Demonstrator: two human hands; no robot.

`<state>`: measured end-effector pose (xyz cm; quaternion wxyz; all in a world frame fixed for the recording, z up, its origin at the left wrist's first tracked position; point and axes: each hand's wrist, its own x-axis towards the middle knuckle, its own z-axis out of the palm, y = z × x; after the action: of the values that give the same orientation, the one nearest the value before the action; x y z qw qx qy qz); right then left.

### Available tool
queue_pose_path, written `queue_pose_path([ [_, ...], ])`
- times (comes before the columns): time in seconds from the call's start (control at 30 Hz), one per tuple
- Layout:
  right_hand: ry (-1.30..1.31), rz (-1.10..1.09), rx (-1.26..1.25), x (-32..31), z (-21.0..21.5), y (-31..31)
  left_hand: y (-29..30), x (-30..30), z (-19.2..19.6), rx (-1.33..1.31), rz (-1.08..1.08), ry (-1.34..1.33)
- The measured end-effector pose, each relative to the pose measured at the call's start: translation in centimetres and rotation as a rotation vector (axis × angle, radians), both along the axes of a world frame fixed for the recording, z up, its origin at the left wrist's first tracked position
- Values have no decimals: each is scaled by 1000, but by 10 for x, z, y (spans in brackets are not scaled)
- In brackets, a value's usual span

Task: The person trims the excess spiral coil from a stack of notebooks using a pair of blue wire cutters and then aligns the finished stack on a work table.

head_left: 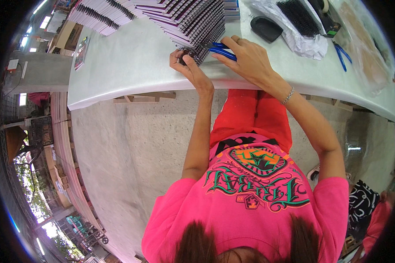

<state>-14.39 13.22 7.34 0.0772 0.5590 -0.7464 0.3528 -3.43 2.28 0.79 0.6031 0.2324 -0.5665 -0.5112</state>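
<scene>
A tall pile of spiral-bound notebooks with white and purple page edges stands on the white table in front of me. At its near end my left hand is closed, fingers curled round the dark coil end of a spiral-bound notebook. My right hand grips blue-handled pliers. The pliers' jaws point left, at the coils close to my left fingertips. Whether the jaws touch the wire is too small to tell.
Another notebook stack stands at the far left. On the right lie a black rounded object, black coils on white plastic, a second blue-handled pliers and a clear plastic bag. The table's front edge runs below my hands.
</scene>
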Motion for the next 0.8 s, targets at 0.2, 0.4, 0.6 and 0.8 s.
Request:
queue_pose_path([
  [0.2, 139, -13, -43, 1, -9, -1, 10, -3, 12, -7, 32, 37],
  [0.4, 152, -12, -41, 5, -9, -7, 2, 4, 5, -164, 61, -175],
  [0.6, 37, 33, 39, 4, -8, -8, 5, 3, 4, -155, 119, -236],
  [0.8, -48, -4, 52, 6, -10, 0, 2, 1, 1, -73, 122, -108],
])
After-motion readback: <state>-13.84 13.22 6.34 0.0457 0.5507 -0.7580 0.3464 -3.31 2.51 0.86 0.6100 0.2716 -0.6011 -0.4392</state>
